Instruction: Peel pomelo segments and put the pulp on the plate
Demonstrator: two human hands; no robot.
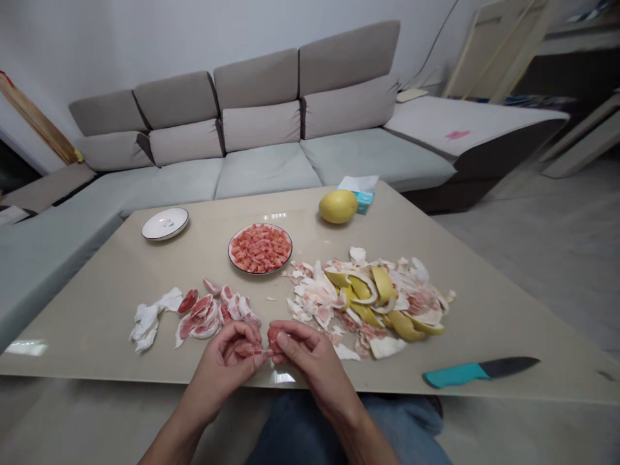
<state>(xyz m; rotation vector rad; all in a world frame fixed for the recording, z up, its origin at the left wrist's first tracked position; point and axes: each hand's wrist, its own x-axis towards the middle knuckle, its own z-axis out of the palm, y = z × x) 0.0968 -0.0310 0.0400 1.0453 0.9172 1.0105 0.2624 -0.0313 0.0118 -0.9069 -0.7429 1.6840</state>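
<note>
Close to the table's front edge, my left hand (223, 365) pinches a piece of red pomelo flesh (246, 349). My right hand (312, 361) is closed on another bit of pomelo flesh (274, 338), fingertips almost meeting those of the left. Whether the two bits are joined is hard to see. Just beyond the left hand lie several pomelo segments (206, 316) still in pale skin. Farther off, a dark-rimmed plate (231, 261) is heaped with peeled pomelo flesh (261, 248). A pile of yellow rind and white membrane (382, 290) spreads out to the right.
A teal-handled knife (458, 375) lies at the right front edge, blade pointing right. A whole yellow pomelo (338, 206) sits beside a tissue pack (364, 201) at the back. A white plate (165, 224) and crumpled tissue (146, 325) are leftward. A sofa (266, 171) stands behind the table.
</note>
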